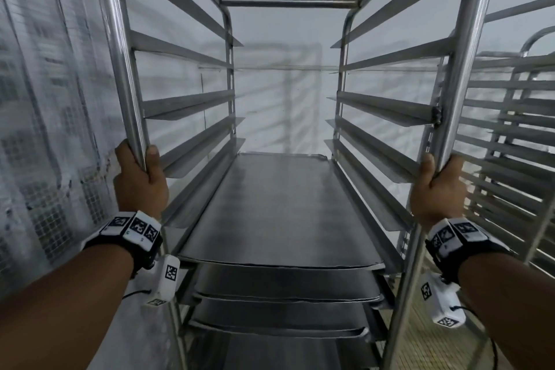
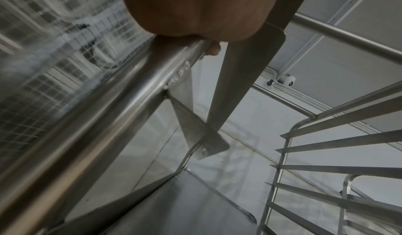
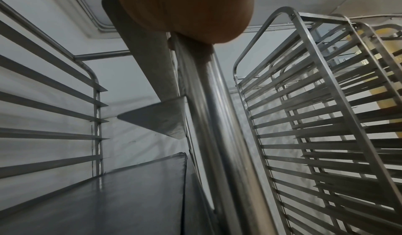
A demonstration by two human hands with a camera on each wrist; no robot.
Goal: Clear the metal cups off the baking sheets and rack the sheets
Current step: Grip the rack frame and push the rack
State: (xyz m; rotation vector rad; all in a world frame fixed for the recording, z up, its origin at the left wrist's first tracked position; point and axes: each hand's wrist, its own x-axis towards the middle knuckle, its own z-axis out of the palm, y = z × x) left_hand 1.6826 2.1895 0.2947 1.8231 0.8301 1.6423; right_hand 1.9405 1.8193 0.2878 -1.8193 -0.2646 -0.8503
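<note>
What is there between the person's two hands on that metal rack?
In the head view, the top baking sheet lies on the runners between the left hand and the right hand, each gripping a front post of the rack.

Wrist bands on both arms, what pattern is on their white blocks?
Black-and-white square code markers on the wrist bands, clearest in the head view.

Rack (image 1: 459, 48): top and foot cut off by frame; lower baking sheets (image 1: 282, 306) mostly hidden beneath top sheet; left mesh screen (image 1: 45, 129) blurred
</note>
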